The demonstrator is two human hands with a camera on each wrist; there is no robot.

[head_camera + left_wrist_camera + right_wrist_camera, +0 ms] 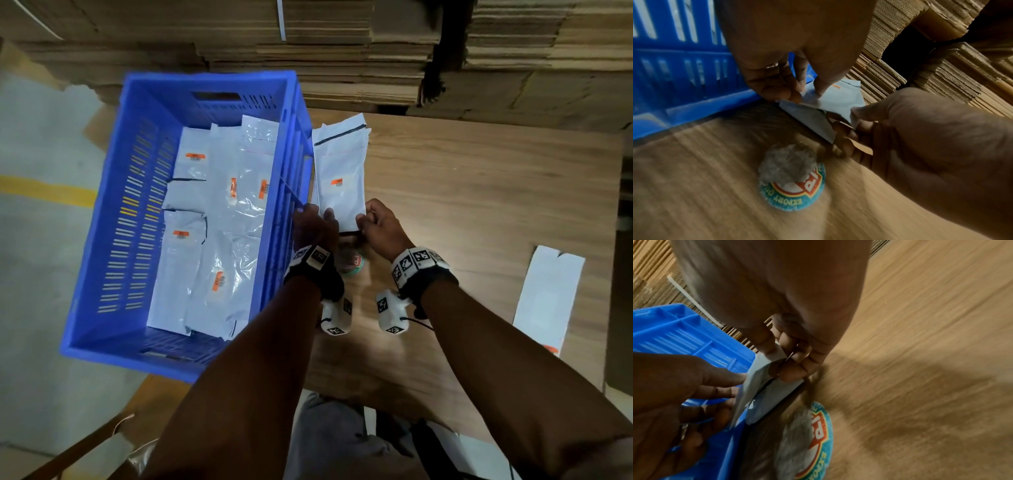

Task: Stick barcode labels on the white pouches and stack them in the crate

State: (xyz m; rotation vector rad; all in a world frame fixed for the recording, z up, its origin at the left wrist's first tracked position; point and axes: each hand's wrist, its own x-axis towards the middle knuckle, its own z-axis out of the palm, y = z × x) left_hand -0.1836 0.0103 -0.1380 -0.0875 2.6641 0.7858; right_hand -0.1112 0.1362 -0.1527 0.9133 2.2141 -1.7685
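Observation:
A white pouch (339, 171) with an orange barcode label (339, 182) lies on top of a small pile of pouches, right beside the blue crate (102, 240). My left hand (315, 222) pinches its near left corner and my right hand (376, 222) pinches its near right corner. In the left wrist view the top pouch (836, 100) is lifted a little off the one below, thumb on top (821, 89). The right wrist view shows my right fingers (789, 353) curled round the pouch edge (756, 379). Several labelled pouches (212, 222) lie inside the crate.
A round roll with a teal and red printed face (797, 191) lies on the cardboard surface (479, 205) just near my hands. A white label backing strip (548, 294) lies at the right. Stacks of flat cardboard (342, 51) rise behind. Grey floor with a yellow line (44, 192) is at the left.

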